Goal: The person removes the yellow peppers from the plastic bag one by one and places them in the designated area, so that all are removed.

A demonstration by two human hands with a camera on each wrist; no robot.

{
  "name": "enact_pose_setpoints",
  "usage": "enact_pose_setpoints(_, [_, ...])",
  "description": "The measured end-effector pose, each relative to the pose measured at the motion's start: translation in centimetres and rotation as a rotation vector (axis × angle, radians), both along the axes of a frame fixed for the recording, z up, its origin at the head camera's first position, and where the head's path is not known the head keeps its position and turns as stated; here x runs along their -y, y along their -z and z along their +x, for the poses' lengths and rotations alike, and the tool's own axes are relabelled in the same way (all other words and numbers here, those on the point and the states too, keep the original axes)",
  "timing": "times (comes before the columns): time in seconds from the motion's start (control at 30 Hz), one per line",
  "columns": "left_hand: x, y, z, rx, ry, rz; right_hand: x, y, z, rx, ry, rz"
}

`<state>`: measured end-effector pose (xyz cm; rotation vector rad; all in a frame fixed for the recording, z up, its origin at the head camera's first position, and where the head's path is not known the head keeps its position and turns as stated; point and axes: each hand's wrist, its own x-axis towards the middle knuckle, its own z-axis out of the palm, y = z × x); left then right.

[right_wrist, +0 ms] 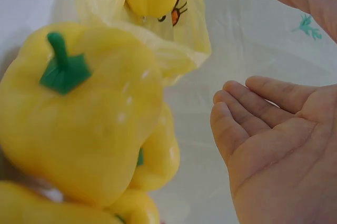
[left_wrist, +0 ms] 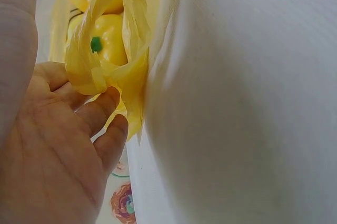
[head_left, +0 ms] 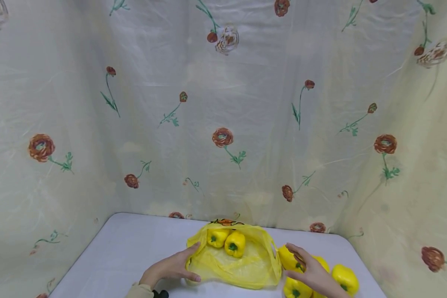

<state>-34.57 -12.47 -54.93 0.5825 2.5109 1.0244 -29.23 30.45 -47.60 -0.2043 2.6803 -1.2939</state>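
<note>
A yellow plastic bag (head_left: 242, 275) lies on the table with its mouth toward me, two yellow bell peppers (head_left: 235, 244) inside at the back. At its left edge is my left hand (head_left: 173, 267), fingers extended against the thin plastic and thumb apart. The left wrist view shows the fingertips (left_wrist: 113, 129) at a bag handle (left_wrist: 84, 58). To the right of the bag my right hand (head_left: 314, 275) hovers over loose yellow peppers (head_left: 297, 287), thumb spread from the fingers and nothing in its grasp. One large pepper (right_wrist: 84, 124) fills the left of the right wrist view.
Several loose peppers cluster at the right of the white table (head_left: 134, 248), one pepper (head_left: 345, 278) at the outer right. Flower-printed curtains (head_left: 246, 165) enclose the table at the back and both sides. A dark rounded item (head_left: 161, 294) shows beside the left wrist.
</note>
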Motion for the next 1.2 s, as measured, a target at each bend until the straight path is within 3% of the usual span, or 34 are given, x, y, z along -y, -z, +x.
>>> enact_pose_setpoints(0.3, [0.1, 0.1, -0.2, 0.003, -0.004, 0.005, 1.8, -0.1, -1.3, -0.097, -0.136, -0.002])
enact_pose_setpoints(0.6, [0.1, 0.4, -0.3, 0.040, -0.016, 0.007, 3.9, 0.0, -2.3, -0.096, -0.224, -0.066])
enact_pose_setpoints(0.8, [0.1, 0.1, -0.2, 0.021, -0.013, 0.005, 5.1, -0.2, -3.5, -0.121, -0.254, -0.054])
enact_pose_setpoints(1.2, [0.1, -0.2, -0.1, 0.027, 0.004, 0.013, 7.0, -0.6, -5.3, -0.105, -0.234, -0.067])
